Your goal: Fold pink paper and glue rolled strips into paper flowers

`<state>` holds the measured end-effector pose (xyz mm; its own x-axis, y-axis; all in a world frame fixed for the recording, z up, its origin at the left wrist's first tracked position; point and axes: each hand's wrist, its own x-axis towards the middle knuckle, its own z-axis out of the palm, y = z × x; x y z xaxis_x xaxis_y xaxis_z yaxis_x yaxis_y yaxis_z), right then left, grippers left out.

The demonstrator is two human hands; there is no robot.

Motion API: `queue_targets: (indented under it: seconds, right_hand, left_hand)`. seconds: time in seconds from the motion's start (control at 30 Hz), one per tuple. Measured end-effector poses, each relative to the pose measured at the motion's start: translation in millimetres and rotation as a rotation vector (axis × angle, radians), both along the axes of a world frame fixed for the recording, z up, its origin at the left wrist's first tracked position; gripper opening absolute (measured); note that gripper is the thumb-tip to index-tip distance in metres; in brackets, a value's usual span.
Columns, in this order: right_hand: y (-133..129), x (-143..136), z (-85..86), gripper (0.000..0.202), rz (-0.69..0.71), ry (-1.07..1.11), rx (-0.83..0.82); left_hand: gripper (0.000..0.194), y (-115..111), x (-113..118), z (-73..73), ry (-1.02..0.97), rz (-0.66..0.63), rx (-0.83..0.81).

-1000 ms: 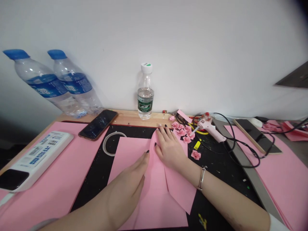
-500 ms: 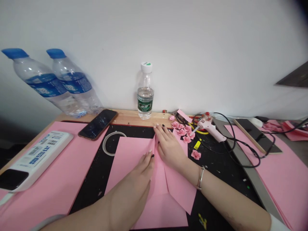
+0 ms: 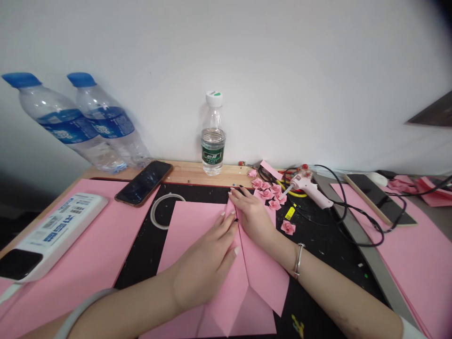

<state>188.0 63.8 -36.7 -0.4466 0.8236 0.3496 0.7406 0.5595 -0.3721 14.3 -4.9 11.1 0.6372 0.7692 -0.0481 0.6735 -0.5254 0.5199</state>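
Note:
A pink paper sheet (image 3: 263, 268) lies on the black mat, its right side folded in along a slanted crease. My left hand (image 3: 212, 254) rests palm down on a left flap that is turned over towards the middle crease, fingers stretched forward. Just to its right, my right hand (image 3: 256, 216) lies flat near the far point of the fold, fingertips pressing the paper by the top edge. Both hands touch the paper without gripping it. Part of the left flap is hidden under my left hand.
Right of the paper sit several pink paper roses (image 3: 268, 190), a pink glue gun (image 3: 312, 190) and tangled cables. A tape roll (image 3: 154, 216), phone (image 3: 144, 182), white power bank-like box (image 3: 67, 230) and pink sheets (image 3: 120, 235) lie left. A water bottle (image 3: 213, 141) stands behind.
My left hand has moved right, bringing the left flap over to the middle crease, where its near corner now points towards me. My right hand has shifted slightly right.

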Motion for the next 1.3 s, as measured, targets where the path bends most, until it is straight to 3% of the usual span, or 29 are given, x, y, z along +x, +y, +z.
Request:
queue_targets:
  seconds: [0.2,0.37,0.6,0.83,1.13,1.3]
  right_hand:
    - [2,2,-0.7,0.060,-0.020,0.146,-0.084]
    - [2,2,-1.9,0.055,0.000,0.112,-0.069]
    - [3,0,-8.0,0.063,0.042,-0.027,-0.059]
    - [1,1,-5.2,0.064,0.068,0.022,-0.084]
    - [0,-1,0.5,0.049,0.089,0.053,-0.063]
    - [2,1,-2.9,0.058,-0.017,0.205,-0.054]
  left_hand:
    - [0.045,6,4,-15.0,-0.005,-0.054,0.124]
    - [0.046,6,-1,-22.0,0.034,-0.051,0.146]
    - [0.047,9,-7,-21.6,0.073,-0.103,0.160]
    - [0.045,11,-8,-18.4,0.093,-0.160,0.174]
    - [0.044,13,-11,-22.9,0.104,-0.194,0.227]
    - [0.045,13,-11,-21.6,0.137,-0.208,0.238]
